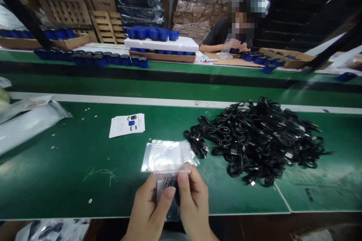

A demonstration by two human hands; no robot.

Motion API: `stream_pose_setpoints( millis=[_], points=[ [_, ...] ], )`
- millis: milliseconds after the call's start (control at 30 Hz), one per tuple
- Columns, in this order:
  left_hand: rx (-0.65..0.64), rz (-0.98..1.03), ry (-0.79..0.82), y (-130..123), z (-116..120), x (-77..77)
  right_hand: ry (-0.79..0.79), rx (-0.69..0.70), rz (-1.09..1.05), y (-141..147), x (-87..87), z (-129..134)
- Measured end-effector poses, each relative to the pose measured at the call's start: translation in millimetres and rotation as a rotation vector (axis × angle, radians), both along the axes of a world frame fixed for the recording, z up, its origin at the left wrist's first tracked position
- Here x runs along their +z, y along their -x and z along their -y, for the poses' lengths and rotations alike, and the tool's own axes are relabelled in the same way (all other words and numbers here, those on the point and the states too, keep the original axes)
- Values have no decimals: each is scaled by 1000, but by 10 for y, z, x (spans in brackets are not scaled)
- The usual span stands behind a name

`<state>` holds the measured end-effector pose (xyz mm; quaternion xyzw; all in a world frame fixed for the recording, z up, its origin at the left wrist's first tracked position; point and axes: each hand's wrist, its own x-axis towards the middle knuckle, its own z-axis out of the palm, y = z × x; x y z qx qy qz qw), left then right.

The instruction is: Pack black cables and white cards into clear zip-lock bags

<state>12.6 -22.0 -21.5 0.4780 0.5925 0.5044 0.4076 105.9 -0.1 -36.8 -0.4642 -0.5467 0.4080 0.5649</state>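
Note:
Close to the table's front edge, my left hand [149, 207] and my right hand [194, 199] both grip a small clear plastic bag [166, 175]. Inside it shows something black, apparently a coiled cable, and a whitish sheet on the left side. Both thumbs press near the bag's upper part, and my fingers partly cover its contents. Just beyond my fingertips lies a stack of flat clear bags [168, 154]. A large heap of coiled black cables [254, 139] spreads to the right. Left of centre sits a stack of printed leaflets [127, 125].
A plastic-wrapped bundle [28, 120] lies at the left on the green table [70, 180]. Below the edge is a box of bagged items [53, 229]. Across the bench, a co-worker [223, 37] handles clear plastic near rows of blue, black-topped containers [113, 59].

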Motion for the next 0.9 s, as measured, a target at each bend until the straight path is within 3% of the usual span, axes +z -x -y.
stream_pose_setpoints(
  millis=[133, 400, 500, 667, 767, 900],
  points=[
    [71, -52, -78, -53, 33, -49, 46, 6, -67, 59, -42, 83],
    [126, -138, -276, -55, 33, -114, -92, -105, 20, 142, -107, 203],
    [62, -184, -263, 29, 5, -78, -85, -54, 34, 101, -75, 165],
    [-107, -144, -88, 245, -58, 103, -56, 96, 56, -97, 100, 23],
    [-238, -160, -77, 338, -68, 185, -16, 181, 46, -208, 194, -12],
    [-268, -221, -68, 391, -51, 230, 9, 214, 88, -304, 279, 0]
  ],
)
